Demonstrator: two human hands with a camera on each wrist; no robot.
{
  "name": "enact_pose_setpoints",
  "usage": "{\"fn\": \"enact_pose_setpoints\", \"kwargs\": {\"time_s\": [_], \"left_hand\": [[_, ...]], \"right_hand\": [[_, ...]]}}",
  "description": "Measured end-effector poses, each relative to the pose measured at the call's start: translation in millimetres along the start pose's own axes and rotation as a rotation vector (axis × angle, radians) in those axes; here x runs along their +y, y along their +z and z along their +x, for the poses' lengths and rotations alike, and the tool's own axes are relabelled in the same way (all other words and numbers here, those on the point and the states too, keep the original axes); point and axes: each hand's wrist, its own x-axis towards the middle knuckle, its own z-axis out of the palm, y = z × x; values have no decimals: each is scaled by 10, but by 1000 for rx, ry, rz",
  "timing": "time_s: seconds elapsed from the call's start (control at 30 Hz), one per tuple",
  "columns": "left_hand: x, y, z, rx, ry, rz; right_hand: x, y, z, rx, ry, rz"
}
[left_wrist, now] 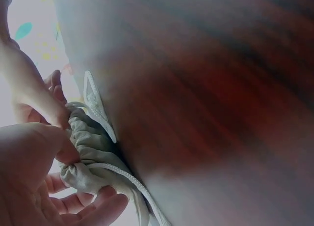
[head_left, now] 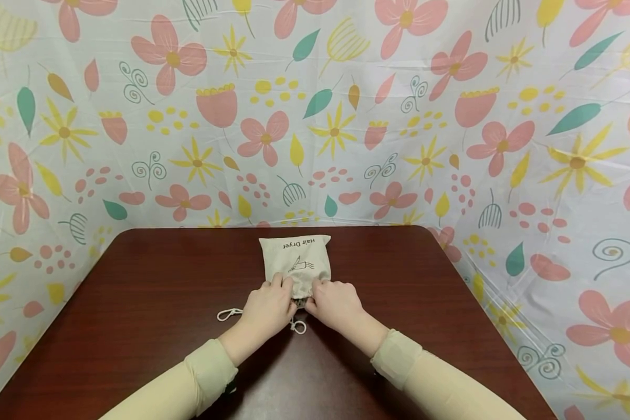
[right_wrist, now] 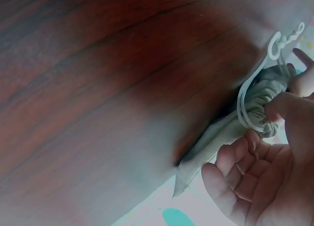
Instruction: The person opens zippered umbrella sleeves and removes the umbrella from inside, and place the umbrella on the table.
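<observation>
Plainly, bag mouth (left_wrist: pixel 91 142) between fingers (left_wrist: pixel 109 209)

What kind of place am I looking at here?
Perhaps a makeshift indoor filming or demonstration corner: a creased floral sheet hangs behind a dark wood-look table, on which lies a drawstring bag printed "Hair Dryer".
</observation>
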Motion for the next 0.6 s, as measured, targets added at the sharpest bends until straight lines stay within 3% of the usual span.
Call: {"fn": "enact_pose_setpoints", "kwargs": {"time_s": [0.23, 0.6], "left_hand": [[-72, -42, -17, -16, -17, 19], [-89, -4, -38, 4, -7, 44]], "right_hand": [[34, -10, 3, -81, 21, 19], [-8, -34, -9, -94, 11, -16]]}}
